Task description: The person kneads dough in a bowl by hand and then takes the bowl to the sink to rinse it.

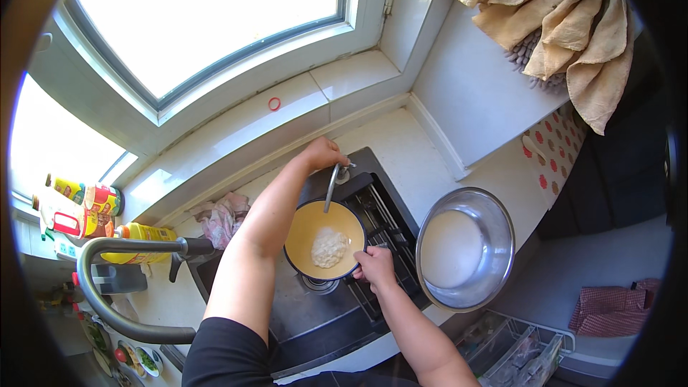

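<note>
A round pot (304,233), yellow inside with a dark rim, is above the dark sink and rack area in the middle. A clump of wet white rice (329,247) lies in it. My right hand (376,266) grips the pot's near right edge, fingers closed around it. Reaching past the pot, my left hand (324,154) has its fingers closed at the handle of a small metal tap (332,185). The tap's spout points over the pot's far rim; no water stream can be made out. To the right stands a steel bowl (505,244) with cloudy white liquid (451,249).
A large grey curved faucet (93,279) arches at the left, near several bottles (143,235) and a pink cloth (222,218). A red ring (274,104) lies on the windowsill. Tan cloths (573,21) hang at upper right. Plates of food (149,360) are at lower left.
</note>
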Tool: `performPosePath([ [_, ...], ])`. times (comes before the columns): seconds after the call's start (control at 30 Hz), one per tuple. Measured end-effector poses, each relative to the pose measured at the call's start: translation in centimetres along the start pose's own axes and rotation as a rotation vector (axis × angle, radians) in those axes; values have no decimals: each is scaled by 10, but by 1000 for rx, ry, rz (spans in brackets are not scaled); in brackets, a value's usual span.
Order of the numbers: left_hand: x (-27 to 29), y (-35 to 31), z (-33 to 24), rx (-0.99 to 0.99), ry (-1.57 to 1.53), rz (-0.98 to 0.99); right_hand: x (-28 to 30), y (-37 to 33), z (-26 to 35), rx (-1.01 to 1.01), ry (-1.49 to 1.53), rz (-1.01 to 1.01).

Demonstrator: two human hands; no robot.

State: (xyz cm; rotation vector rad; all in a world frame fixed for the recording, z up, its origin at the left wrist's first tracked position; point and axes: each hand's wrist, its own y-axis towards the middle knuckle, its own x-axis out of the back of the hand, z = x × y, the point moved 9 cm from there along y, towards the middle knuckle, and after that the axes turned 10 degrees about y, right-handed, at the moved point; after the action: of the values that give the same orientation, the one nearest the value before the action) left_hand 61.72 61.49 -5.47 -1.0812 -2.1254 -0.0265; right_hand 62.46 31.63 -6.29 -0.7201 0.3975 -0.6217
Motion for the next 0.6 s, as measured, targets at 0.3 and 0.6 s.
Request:
performPosePath([
  [0.3,-8,5,2,1,-17,32,-14,11,13,79,-89,29],
  [0.6,-9,-16,12,33,-285,88,-10,9,7,62,-43,18],
])
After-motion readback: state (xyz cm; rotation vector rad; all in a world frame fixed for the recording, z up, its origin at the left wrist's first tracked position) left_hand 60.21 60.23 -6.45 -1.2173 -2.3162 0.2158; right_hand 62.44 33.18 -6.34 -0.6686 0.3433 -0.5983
